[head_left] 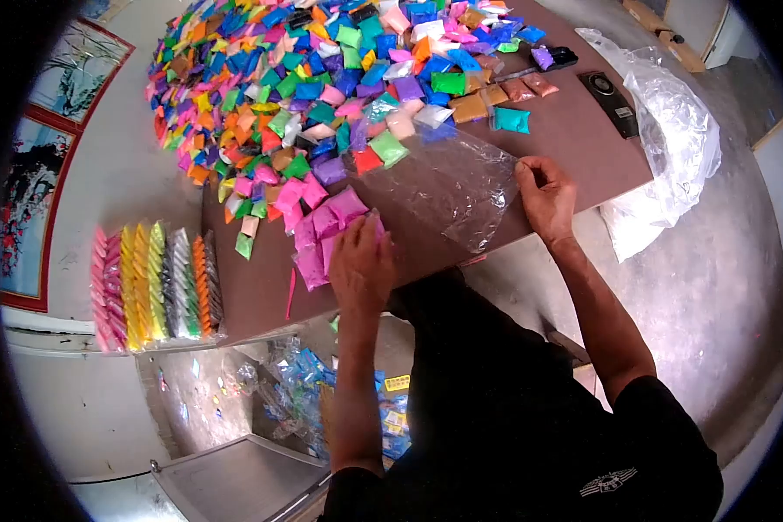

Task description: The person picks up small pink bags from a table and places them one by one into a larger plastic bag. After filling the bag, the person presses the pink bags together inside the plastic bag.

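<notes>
My left hand (pixel 361 265) rests on a cluster of pink powder packets (pixel 322 228) near the front edge of the brown table (pixel 574 139), fingers curled over them. A clear plastic bag (pixel 448 187) lies flat on the table, and my right hand (pixel 546 196) pinches its right edge. Just behind the bag spreads a big heap of small coloured packets (pixel 322 78), in blue, green, orange, pink and purple.
Sorted rows of coloured packets in a clear wrap (pixel 157 287) lie at the left. A black scale (pixel 609 103) and a large crumpled plastic sheet (pixel 670 139) sit at the right. Bags of packets (pixel 304 391) lie on the floor below the table.
</notes>
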Demonstrator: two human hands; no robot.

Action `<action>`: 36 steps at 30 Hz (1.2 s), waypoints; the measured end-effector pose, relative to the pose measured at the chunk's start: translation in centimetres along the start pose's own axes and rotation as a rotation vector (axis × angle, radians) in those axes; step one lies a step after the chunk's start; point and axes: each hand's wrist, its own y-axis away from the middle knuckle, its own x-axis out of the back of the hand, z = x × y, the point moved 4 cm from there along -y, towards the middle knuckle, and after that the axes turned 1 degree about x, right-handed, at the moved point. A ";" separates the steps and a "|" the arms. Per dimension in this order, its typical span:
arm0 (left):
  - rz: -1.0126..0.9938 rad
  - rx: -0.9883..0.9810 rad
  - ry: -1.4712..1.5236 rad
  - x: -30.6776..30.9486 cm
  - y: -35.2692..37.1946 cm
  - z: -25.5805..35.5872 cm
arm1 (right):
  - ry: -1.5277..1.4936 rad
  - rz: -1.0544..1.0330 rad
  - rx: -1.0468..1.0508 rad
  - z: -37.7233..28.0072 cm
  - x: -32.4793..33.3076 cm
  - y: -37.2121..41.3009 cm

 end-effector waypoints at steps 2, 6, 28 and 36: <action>-0.048 0.007 -0.029 -0.4 -0.8 -1.5 | 0.033 0.018 0.025 -0.4 -0.1 0.1; -0.220 0.074 0.027 0.2 -1.8 -1.5 | 0.128 0.028 0.077 -1.2 -0.1 0.2; -0.207 0.312 0.914 -5.1 -2.8 2.6 | 0.250 0.011 0.069 -2.2 -0.2 0.5; -0.289 0.486 1.139 -7.1 -5.1 6.2 | 0.305 -0.032 0.110 -3.2 -0.4 0.4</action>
